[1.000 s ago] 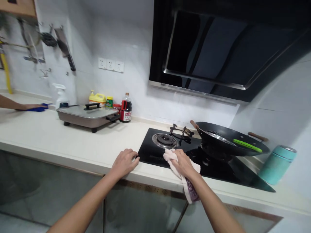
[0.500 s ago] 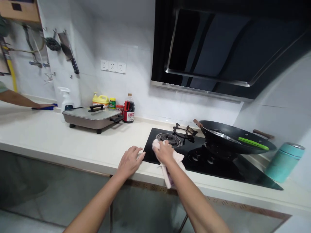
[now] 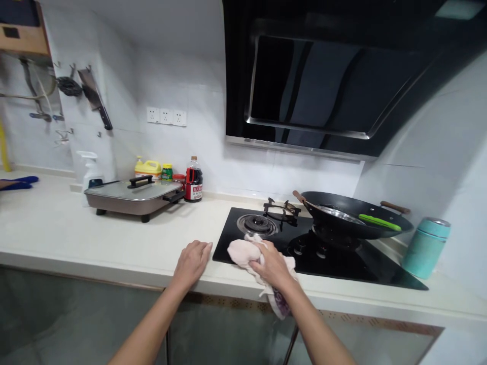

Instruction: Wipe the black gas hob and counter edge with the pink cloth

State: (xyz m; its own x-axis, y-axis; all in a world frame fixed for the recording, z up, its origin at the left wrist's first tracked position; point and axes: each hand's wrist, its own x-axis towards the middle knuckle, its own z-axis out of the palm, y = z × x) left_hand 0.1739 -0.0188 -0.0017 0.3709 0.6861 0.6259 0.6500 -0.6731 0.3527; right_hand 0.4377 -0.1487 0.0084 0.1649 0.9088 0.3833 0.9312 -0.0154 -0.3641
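Note:
My right hand [image 3: 272, 264] grips a pale pink cloth [image 3: 243, 252] and presses it on the front left of the black glass hob [image 3: 380, 268]. Part of the cloth hangs down over the counter's front edge. Just behind it is the bare left burner [image 3: 257, 225]. My left hand [image 3: 193, 264] rests on the white countertop [image 3: 125, 238], left of the hob, with its fingers extended and nothing held. A black pot stand [image 3: 282, 213] lies at the back of the hob. On the right burner sits a wok [image 3: 342, 228] with a green-handled utensil [image 3: 380, 222] inside.
An electric pan with a lid [image 3: 129, 203] stands left on the counter, before a soy sauce bottle [image 3: 194, 182] and a spray bottle [image 3: 91, 175]. A teal flask [image 3: 426, 248] is at right. Another person's hand with a blue cloth [image 3: 23, 181] shows far left. A range hood [image 3: 304, 91] hangs above.
My right hand has drawn the cloth back from the burner toward the hob's front edge. My left hand still rests on the counter. The view has turned slightly right.

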